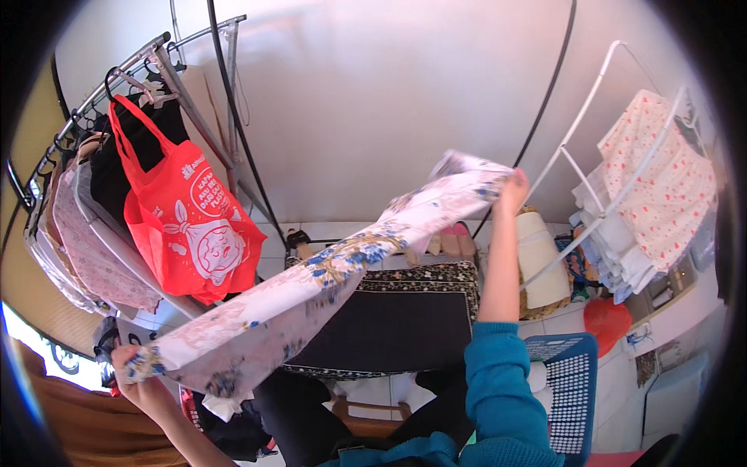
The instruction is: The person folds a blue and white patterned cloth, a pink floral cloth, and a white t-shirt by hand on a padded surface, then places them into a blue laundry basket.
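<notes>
A white cloth [350, 248] printed with blue, gold and pink flowers stretches on a slant between my two hands. My left hand [137, 373] grips one end low at the left. Up at the right, my right hand [513, 190] holds the other end, the arm reaching out in a teal sleeve. The fabric is folded or doubled along its length, and its lower part hangs loose. Below it, partly covered from view, a black cloth with a floral border [402, 327] lies over a low table or board in front of my knees.
At the left, a metal garment rack [169, 41] carries clothes on hangers and a red tote bag [198, 227] bearing writing. On the right stand a blue plastic basket [572, 379], a white drying rack [601, 219] with laundry and a dotted garment [653, 181], and a rolled cream cloth [540, 262].
</notes>
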### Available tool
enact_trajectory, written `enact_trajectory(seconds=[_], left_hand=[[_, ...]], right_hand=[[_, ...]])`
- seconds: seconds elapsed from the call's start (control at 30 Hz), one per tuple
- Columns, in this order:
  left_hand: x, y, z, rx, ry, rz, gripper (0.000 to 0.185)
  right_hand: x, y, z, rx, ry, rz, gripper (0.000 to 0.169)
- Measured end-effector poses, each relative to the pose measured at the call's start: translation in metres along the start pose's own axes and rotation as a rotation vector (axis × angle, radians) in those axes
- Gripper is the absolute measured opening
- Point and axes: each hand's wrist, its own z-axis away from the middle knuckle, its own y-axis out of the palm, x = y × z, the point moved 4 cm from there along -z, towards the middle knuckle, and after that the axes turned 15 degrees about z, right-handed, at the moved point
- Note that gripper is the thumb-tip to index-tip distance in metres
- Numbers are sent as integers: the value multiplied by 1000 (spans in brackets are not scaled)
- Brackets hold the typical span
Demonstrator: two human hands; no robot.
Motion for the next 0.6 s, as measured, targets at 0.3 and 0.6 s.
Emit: enact_trajectory(seconds=[0.3,0.6], left_hand=[[77,-102,18,244,354,296,20],[176,-170,157,-161,-696,317,26]], right_hand=[[27,-310,120,50,309,168,50],[-118,-437,324,-90,998,-157,43]])
